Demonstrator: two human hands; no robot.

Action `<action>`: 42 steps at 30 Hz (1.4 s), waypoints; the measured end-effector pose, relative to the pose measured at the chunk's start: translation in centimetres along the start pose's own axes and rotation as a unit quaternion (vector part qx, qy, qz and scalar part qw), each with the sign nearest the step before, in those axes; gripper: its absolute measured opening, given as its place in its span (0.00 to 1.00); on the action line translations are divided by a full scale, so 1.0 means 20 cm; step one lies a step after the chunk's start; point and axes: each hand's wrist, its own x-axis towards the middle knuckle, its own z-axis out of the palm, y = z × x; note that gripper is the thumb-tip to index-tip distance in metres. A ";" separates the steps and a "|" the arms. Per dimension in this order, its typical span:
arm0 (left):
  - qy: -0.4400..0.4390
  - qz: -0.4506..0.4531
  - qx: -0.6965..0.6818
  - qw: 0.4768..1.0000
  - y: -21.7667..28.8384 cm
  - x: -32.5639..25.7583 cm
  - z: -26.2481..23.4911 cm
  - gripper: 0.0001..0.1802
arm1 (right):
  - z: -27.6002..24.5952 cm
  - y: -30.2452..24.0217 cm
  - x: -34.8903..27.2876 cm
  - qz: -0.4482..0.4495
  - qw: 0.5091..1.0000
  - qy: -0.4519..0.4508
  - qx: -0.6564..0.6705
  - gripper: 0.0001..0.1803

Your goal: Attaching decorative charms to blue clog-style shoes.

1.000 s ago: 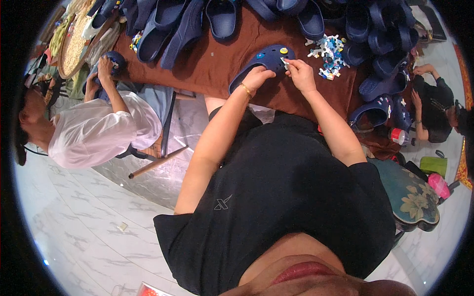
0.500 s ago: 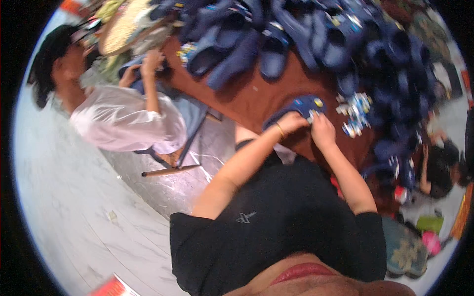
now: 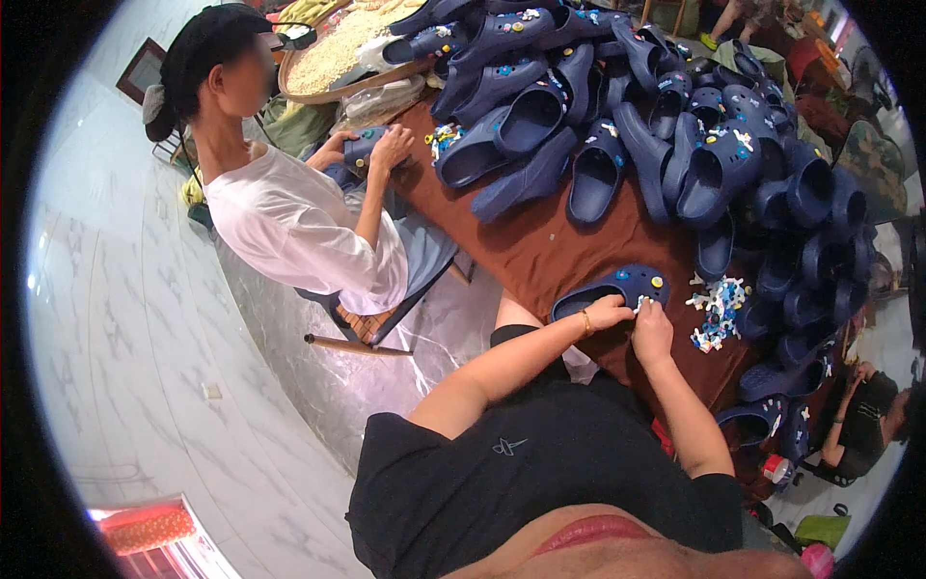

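A dark blue clog (image 3: 632,280) lies near the table's front edge, with small round and blue charms on its toe. My left hand (image 3: 608,314), a gold band at its wrist, is closed on the clog's near side. Just right of it, my right hand (image 3: 653,333) is closed in a pinch on a small whitish charm (image 3: 643,303) at the clog's edge. The fingertips of both hands almost meet there. To the right of my hands lies a loose pile of white, blue and yellow charms (image 3: 719,311).
A brown cloth (image 3: 511,246) covers the table. Many navy clogs (image 3: 598,169) are heaped along its far and right sides. At left, a person in a white top (image 3: 299,227) sits handling a clog (image 3: 365,147). A round tray (image 3: 338,53) stands behind; another person (image 3: 858,420) is at right.
The whole view has shifted, so the table and clogs appear lower and sharper. Both my hands stay at the same clog, in nearly the same grip.
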 end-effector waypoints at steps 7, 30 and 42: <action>0.003 0.071 0.028 0.997 0.12 -0.04 -0.04 0.17 | 0.05 0.04 -0.20 0.238 0.855 0.049 0.459 0.27; 0.077 0.192 -0.117 0.971 0.45 -0.32 0.02 0.29 | -0.79 0.72 0.78 0.318 0.619 0.246 0.675 0.23; 0.311 0.237 0.317 0.864 0.23 -0.23 -0.45 0.29 | 0.23 0.07 -0.01 0.124 0.918 0.002 0.376 0.09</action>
